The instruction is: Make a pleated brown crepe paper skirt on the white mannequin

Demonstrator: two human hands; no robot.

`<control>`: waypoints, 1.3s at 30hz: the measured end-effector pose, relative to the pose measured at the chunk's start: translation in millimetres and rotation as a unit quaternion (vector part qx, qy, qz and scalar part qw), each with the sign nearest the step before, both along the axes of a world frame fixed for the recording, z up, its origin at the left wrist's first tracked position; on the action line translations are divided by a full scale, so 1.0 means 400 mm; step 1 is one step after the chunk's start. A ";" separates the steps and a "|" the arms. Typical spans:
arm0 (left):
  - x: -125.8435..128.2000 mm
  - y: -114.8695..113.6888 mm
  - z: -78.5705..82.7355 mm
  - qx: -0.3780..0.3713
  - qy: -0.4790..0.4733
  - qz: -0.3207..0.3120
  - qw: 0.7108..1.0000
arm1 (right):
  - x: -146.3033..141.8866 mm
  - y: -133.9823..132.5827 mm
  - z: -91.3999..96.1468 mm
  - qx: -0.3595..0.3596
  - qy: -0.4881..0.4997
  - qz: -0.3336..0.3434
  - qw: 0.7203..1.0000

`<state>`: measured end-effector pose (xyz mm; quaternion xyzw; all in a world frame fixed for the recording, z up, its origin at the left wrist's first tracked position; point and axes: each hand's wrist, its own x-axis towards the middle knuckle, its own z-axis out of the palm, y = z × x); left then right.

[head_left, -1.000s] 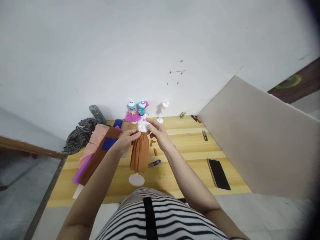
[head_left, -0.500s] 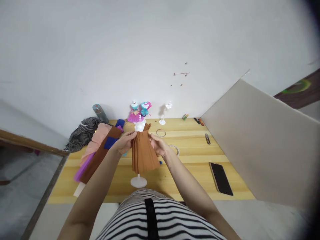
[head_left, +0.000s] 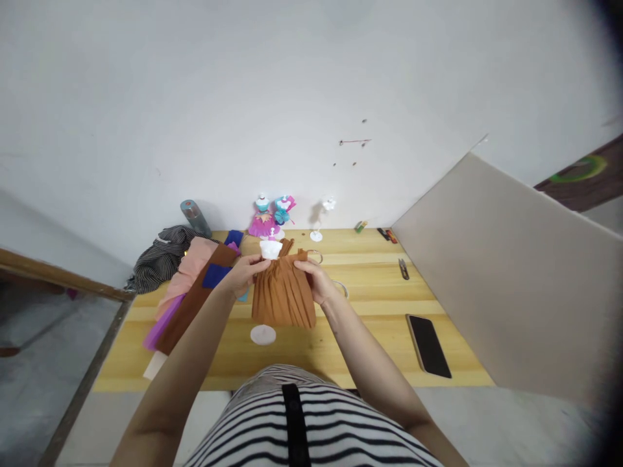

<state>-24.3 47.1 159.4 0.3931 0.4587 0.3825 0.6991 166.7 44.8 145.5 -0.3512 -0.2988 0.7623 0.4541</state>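
Observation:
Brown pleated crepe paper [head_left: 283, 295] hangs like a skirt around a small white dress form [head_left: 270, 249]. The form's round white base [head_left: 263, 335] shows below the paper's hem, while its stem is hidden. My left hand [head_left: 246, 274] pinches the gathered top edge at the form's left side. At the upper right corner, my right hand [head_left: 315, 277] is closed on the paper, thumb in front and fingers mostly behind it. A short brown strip sticks up beside the form's bust.
Crepe paper sheets [head_left: 195, 279] and a striped cloth [head_left: 163, 259] lie left, near a bottle [head_left: 195, 217]. Two dressed forms [head_left: 263, 217] and a bare white one [head_left: 328, 204] stand by the wall. Right are thread snips [head_left: 403, 268], a phone [head_left: 429, 346] and a white board [head_left: 516, 272].
The brown paper is spread wider to the right, its pleats fanned out. My right hand has moved slightly right and up with its edge. The form's base appears farther from me.

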 end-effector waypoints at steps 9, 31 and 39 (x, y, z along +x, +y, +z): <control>0.013 0.000 -0.047 0.012 0.008 0.021 1.000 | -0.033 -0.014 -0.016 0.066 -0.172 -0.001 0.983; 0.047 -0.038 -0.069 -0.010 0.027 0.043 0.999 | -0.062 -0.020 -0.074 0.077 -0.247 -0.024 0.966; 0.039 -0.033 -0.097 0.062 0.073 0.051 0.994 | -0.060 -0.012 -0.094 0.085 -0.284 -0.015 0.955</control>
